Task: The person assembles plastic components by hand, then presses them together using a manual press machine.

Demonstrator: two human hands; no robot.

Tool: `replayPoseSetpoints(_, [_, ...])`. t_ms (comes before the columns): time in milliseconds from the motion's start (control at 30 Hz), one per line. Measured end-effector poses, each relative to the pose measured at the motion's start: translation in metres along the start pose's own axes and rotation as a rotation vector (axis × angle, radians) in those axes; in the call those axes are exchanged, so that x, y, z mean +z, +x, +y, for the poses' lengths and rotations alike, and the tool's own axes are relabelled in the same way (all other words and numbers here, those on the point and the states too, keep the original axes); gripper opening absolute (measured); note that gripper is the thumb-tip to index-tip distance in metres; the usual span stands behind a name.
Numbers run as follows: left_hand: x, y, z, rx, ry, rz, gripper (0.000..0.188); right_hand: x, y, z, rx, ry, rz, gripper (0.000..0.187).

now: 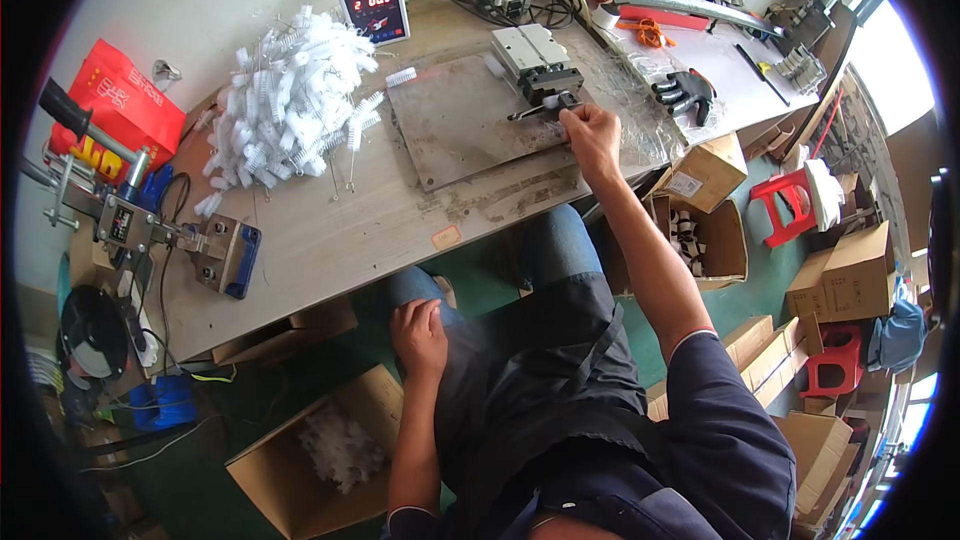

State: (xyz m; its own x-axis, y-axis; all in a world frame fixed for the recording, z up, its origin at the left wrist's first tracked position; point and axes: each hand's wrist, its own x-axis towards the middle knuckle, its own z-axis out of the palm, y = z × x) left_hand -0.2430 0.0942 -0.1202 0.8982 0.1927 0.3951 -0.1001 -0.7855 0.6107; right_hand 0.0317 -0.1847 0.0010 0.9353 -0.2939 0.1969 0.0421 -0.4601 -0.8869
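Observation:
My right hand is closed at the front of a small bench machine with a pale grey body and a black front block. Its thumb and fingers pinch together beside the block; what they hold is hidden. The machine sits on a flat grey metal plate on the workbench. My left hand rests on my left knee with its fingers stretched out, holding nothing. Left of the plate lies a large heap of small white bristle brushes on thin wire stems. One white brush lies at the plate's far left corner.
A counter box with red digits stands behind the heap. At the left are a lever press and a red bag. A black-and-grey glove lies at the right. Below the bench, an open carton holds white pieces; a red stool stands right.

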Motion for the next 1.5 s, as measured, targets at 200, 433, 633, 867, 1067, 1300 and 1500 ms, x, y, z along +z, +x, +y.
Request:
replayPoseSetpoints(200, [-0.003,0.011,0.036,0.155,-0.13,-0.02,0.013,-0.012,-0.015,0.009,-0.004,0.164,0.006,0.027])
replayPoseSetpoints(433, [-0.002,0.103,0.107,0.446,-0.192,0.12,0.015,-0.008,-0.02,0.009,-0.065,0.219,0.038,0.025])
replayPoseSetpoints(633, [0.038,0.21,0.13,0.424,-0.042,0.18,0.019,-0.008,-0.019,0.006,-0.094,0.219,0.05,0.024])
replayPoseSetpoints(867, [0.081,0.254,0.146,0.355,0.113,-0.011,0.018,-0.006,-0.017,0.006,-0.083,0.192,0.055,0.024])
replayPoseSetpoints(1067, [0.077,0.248,0.128,0.389,0.07,0.111,0.009,-0.008,-0.019,0.003,-0.02,0.322,0.043,0.019])
replayPoseSetpoints(1300, [0.054,0.217,0.122,0.391,-0.069,0.137,0.008,-0.013,-0.016,0.014,-0.07,0.515,-0.129,0.027])
replayPoseSetpoints(1500, [0.04,0.208,0.135,-0.17,-0.477,-0.379,0.018,-0.031,-0.02,0.003,-0.02,0.749,-0.455,0.026])
